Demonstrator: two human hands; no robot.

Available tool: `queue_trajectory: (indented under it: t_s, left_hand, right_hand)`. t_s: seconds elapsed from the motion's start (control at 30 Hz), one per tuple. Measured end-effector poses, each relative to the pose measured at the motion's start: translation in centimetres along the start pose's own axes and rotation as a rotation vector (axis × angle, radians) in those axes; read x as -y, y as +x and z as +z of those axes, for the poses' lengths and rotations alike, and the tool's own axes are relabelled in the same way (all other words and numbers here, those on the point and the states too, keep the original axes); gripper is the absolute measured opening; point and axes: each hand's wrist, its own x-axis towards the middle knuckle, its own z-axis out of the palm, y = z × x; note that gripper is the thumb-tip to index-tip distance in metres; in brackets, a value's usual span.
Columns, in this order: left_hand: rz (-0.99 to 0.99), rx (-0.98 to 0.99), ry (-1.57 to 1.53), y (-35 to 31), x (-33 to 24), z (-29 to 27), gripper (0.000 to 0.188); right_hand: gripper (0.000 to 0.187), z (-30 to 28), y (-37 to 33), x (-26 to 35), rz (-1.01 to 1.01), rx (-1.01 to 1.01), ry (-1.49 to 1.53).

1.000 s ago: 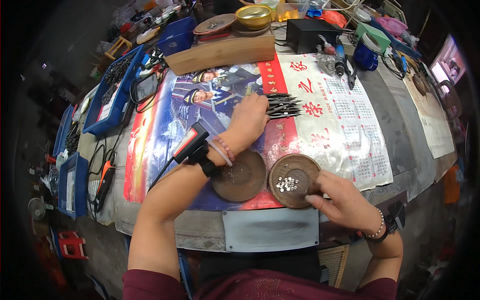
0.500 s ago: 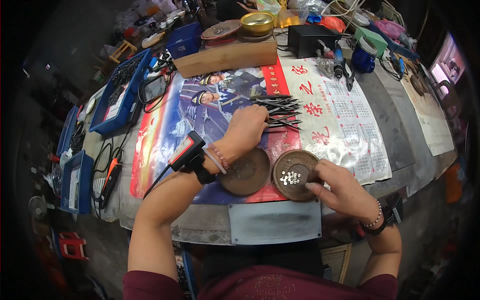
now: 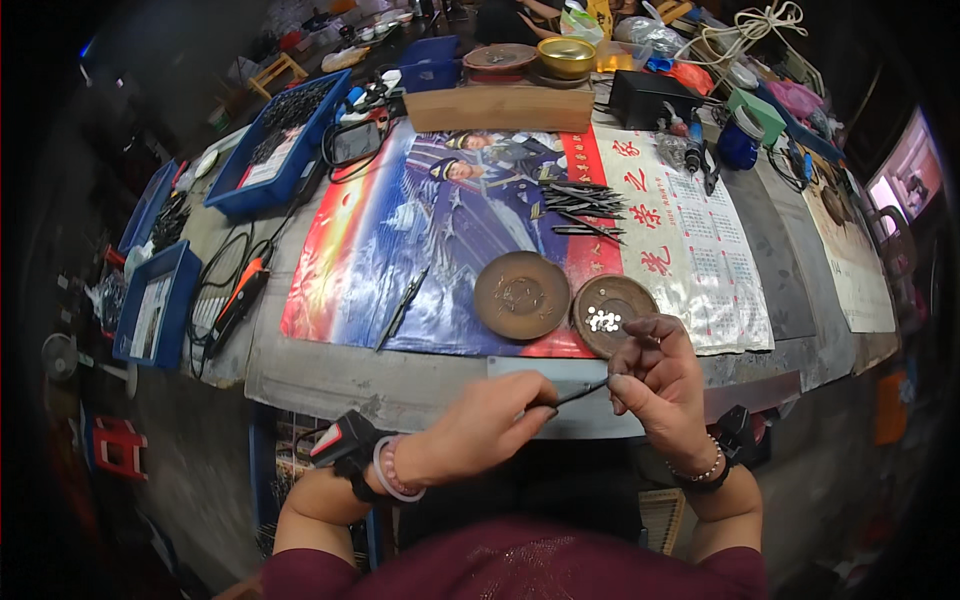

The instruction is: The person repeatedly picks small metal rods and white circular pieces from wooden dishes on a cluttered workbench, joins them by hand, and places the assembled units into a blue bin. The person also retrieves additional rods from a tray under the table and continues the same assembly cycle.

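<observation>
My left hand (image 3: pixel 485 425) is closed on one end of a slender dark pointed piece (image 3: pixel 580 392), held over the near table edge. The piece's other end meets the thumb and fingertips of my right hand (image 3: pixel 655 385), which are pinched together; anything small between them is hidden. Just beyond my right hand, a round brown dish (image 3: pixel 590 295) holds several small shiny discs (image 3: pixel 603 320). To its left, another brown dish (image 3: pixel 490 300) contains tiny bits. Behind them lies a pile of similar dark pieces (image 3: pixel 582 200). More lie at the left on the poster (image 3: pixel 402 308).
A printed poster (image 3: pixel 340 250) covers the tabletop. Blue trays (image 3: pixel 250 200) and an orange-black tool (image 3: pixel 240 295) with a cable lie at left. A wooden block (image 3: pixel 500 110) stands at the back. A screwdriver-like tool (image 3: pixel 693 150) and a blue jar (image 3: pixel 740 138) are at back right.
My left hand has come back from the pile to the near edge with a dark piece. My right hand has moved off the disc dish toward it. The view has shifted.
</observation>
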Motion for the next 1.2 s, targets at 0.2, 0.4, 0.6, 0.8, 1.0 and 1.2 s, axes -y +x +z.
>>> queue_trajectory:
  t_s: [0.2, 0.4, 0.6, 0.8, 1.0, 1.2]
  left_hand:
    - [-0.235, -0.053, -0.258, -4.3, -1.5, 1.3, 0.018]
    - [-0.211, -0.201, -0.454, -6.7, -1.2, 2.1, 0.023]
    - [-0.376, -0.252, -0.612, -8.8, -0.9, 2.9, 0.024]
    - [-0.46, -0.27, -0.644, -10.0, -0.2, 3.1, 0.024]
    - [-0.447, -0.227, -0.674, -10.3, 0.6, 3.0, 0.024]
    - [-0.388, -0.246, -0.57, -10.0, 0.5, 3.2, 0.022]
  right_hand:
    - [0.014, 1.8, -0.7, -0.6, -0.051, 0.189, -0.171]
    - [0.009, 3.1, 0.5, -1.0, -0.017, 0.427, -0.404]
    - [0.01, 0.0, 9.1, -1.3, -0.318, 0.235, -1.074]
    - [0.01, -0.1, 13.5, -3.7, -0.377, 0.452, -1.487]
    - [0.015, 0.4, 16.8, -5.0, -0.279, 0.678, -1.638]
    - [0.016, 1.1, 17.6, -4.3, -0.244, 0.802, -1.625]
